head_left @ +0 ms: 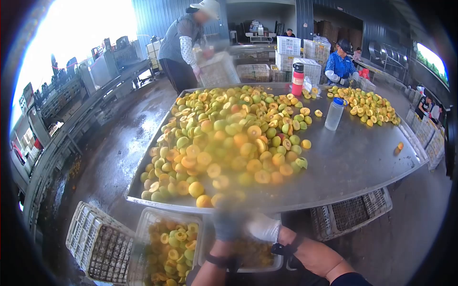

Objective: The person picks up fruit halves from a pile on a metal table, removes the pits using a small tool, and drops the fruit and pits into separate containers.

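Observation:
My left hand (pixel 226 225), in a greyish glove, is at the near edge of the metal table; a blur covers its fingers. Beside it on the right is my right hand (pixel 263 227) in a white glove, its fingertips blurred and pointing toward the left hand. What either hand holds, if anything, does not show. Just beyond them, a large heap of halved yellow-green fruit (pixel 191 162), peach-like, covers the left part of the table (pixel 348 152). Below my hands stands a crate (pixel 272 262) with some fruit inside.
A crate of fruit halves (pixel 174 248) stands at lower left, by a tilted white crate (pixel 102 243). Another crate (pixel 353 214) sits under the table. A clear bottle (pixel 334 114) and red bottle (pixel 297 81) stand on top. One person (pixel 183 45) handles a crate; another (pixel 341 62) works by a smaller heap (pixel 367 105).

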The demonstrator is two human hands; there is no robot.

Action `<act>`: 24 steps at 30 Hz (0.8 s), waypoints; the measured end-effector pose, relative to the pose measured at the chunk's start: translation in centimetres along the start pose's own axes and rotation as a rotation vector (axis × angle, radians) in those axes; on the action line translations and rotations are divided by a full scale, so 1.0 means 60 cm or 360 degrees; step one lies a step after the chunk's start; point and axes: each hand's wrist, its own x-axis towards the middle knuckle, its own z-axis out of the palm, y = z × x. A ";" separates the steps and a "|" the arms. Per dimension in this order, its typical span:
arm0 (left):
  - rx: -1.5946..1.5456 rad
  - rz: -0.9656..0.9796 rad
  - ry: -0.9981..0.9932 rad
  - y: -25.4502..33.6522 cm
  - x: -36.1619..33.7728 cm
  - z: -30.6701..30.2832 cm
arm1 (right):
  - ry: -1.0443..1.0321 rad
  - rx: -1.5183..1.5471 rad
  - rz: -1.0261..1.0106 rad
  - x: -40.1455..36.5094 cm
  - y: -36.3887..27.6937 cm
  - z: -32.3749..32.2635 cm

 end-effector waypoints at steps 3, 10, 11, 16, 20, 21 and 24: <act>-0.0005 -0.0226 -0.0153 0.016 0.010 -0.007 | 0.0119 -0.0155 -0.0186 0.001 0.013 0.003; -0.0113 -0.0564 -0.0332 0.018 0.011 -0.020 | -0.0076 -0.0405 -0.0423 -0.006 -0.004 -0.030; -0.0280 -0.0833 -0.0308 0.029 0.009 -0.021 | -0.0071 -0.0368 -0.0444 -0.011 -0.013 -0.030; -0.0095 -0.0282 -0.0487 0.030 0.008 -0.022 | -0.0093 0.0201 0.0032 -0.039 -0.015 -0.021; -0.0276 -0.0766 -0.0209 0.014 0.006 -0.002 | 0.0163 -0.0216 -0.0274 -0.037 -0.003 -0.002; -0.0260 -0.0741 -0.0184 0.010 0.004 0.000 | 0.0171 -0.0225 -0.0308 -0.036 -0.009 -0.007; -0.0153 -0.0511 -0.0122 -0.020 -0.010 0.004 | -0.0040 0.0149 0.0000 -0.030 0.000 -0.012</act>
